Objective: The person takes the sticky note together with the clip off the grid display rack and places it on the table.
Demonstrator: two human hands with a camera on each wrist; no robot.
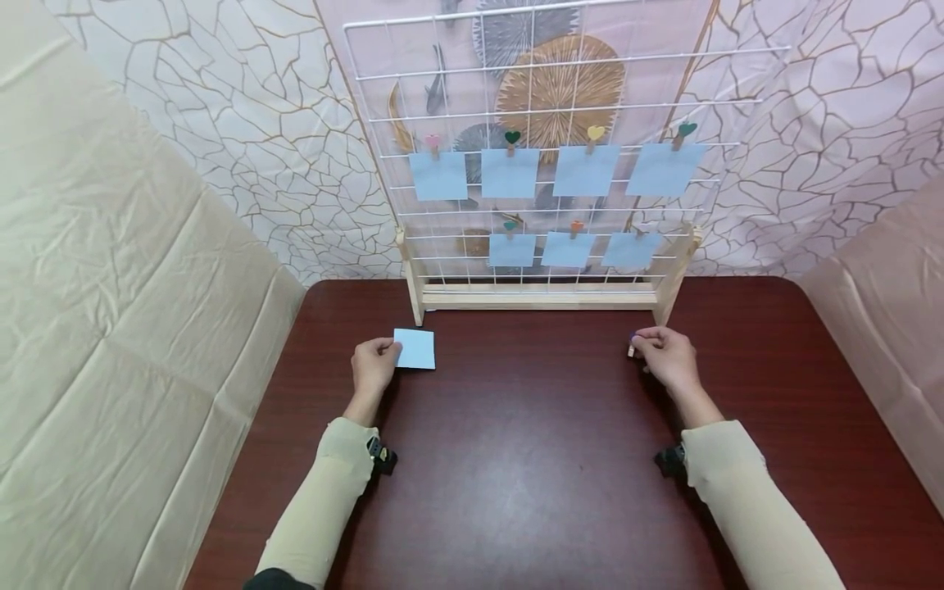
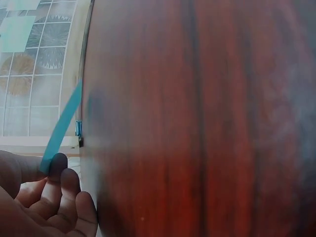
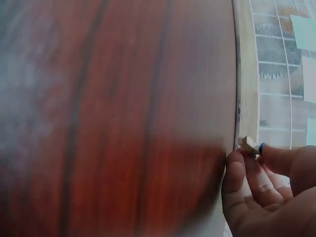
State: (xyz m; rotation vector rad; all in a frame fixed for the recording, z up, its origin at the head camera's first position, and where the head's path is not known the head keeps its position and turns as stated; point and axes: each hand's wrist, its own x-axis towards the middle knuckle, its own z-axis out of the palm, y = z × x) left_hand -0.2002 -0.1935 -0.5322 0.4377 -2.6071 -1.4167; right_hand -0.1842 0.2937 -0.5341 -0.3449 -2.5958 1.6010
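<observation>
Left hand (image 1: 374, 365) pinches 1 blue card (image 1: 417, 350) by its edge; across the way, right hand (image 1: 669, 359) grips 1 small wooden clip (image 3: 250, 145), thumb against fingers.

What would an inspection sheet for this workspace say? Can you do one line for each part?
Surface: shiny red-brown table.
Job's things: seven clipped papers on a wire rack, four above three; loose blue paper; small wooden clip.
Clutter: small blue thing near the rack's base, unclear what.
Hands: left hand pinches the loose paper; right hand pinches the clip.
Cables: nothing seen.
Surroundings: crackle-patterned backdrop behind; beige cloth both sides.
</observation>
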